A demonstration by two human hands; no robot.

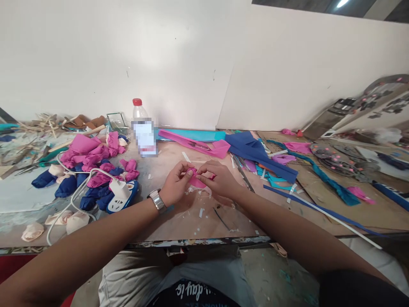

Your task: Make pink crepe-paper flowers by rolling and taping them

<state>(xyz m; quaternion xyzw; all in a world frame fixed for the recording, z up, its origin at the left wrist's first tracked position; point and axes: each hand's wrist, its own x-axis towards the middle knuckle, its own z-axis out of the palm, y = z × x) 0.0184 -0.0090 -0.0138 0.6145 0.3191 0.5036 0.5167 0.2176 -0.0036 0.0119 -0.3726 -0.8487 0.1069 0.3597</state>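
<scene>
Between my two hands, above the middle of the table, is a piece of pink crepe paper [197,182], bunched at the top with a loose flap hanging below. My left hand [177,182], with a metal watch on its wrist, pinches the bunched end between thumb and fingers. From the other side my right hand [220,179] grips the same paper with bent fingers close to the left thumb. Part of the paper is hidden behind the fingers.
At left lie pink and dark blue crumpled paper flowers [96,157] and a power strip [123,198] with a white cable. A red-capped bottle [138,109] and blurred phone [145,138] stand behind. Blue crepe strips [262,157] and a white stick [338,221] lie right.
</scene>
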